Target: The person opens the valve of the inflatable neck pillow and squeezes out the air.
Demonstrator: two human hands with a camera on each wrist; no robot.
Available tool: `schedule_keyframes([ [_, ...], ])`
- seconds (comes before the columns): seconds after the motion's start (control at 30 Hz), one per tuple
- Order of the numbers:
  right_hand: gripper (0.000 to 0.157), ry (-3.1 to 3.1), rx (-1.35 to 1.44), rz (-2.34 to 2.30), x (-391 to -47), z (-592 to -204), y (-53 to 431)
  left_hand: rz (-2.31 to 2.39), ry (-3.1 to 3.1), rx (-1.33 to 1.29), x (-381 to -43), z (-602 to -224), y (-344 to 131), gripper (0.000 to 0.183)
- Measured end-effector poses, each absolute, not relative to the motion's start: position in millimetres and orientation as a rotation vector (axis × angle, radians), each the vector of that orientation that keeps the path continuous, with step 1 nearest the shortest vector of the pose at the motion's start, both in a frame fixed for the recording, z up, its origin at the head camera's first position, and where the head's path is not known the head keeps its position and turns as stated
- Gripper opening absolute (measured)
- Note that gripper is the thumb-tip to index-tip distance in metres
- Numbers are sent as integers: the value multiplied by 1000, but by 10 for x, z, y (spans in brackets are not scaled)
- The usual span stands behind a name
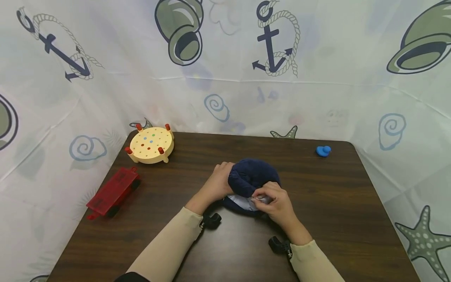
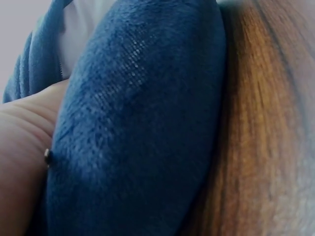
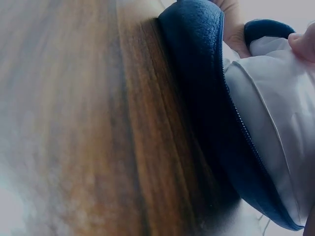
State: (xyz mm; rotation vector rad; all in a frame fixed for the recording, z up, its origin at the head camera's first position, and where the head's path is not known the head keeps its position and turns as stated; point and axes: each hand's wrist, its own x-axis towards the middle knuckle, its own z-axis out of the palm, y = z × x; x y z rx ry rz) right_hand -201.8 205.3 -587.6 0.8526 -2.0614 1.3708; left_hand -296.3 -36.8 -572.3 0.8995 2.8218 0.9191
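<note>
Navy plush pillow (image 1: 253,174), unzipped, white inner (image 3: 268,108) showing, on brown table (image 1: 331,192)

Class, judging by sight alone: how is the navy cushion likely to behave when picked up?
The navy cushion would probably bend rather than stay stiff, since it looks plush and creases. It may gape or sag, because its zip is parted and white fabric shows inside. Its fuzzy surface suggests it is unlikely to slip.

Is a brown wood-grain table (image 1: 338,199); carries red cart (image 1: 113,192) and yellow pegged disc (image 1: 151,145) at left, navy zippered cushion (image 1: 253,176) centrally, blue duck (image 1: 323,151) far right.
</note>
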Motion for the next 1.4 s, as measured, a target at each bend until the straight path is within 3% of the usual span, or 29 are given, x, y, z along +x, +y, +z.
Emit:
schedule_keyframes([
  [0.1,33,-2071,875,1324,-2020,-5865,2058,933,2808,879,-2952,-5723,-389,75],
  [0.43,29,-2061,886,1254,-2027,-5825,2037,1009,2786,701,-2918,-5696,-414,60],
  [1.4,31,-2101,914,1307,-1996,-5834,2028,1070,2751,841,-3005,-5853,-475,66],
])
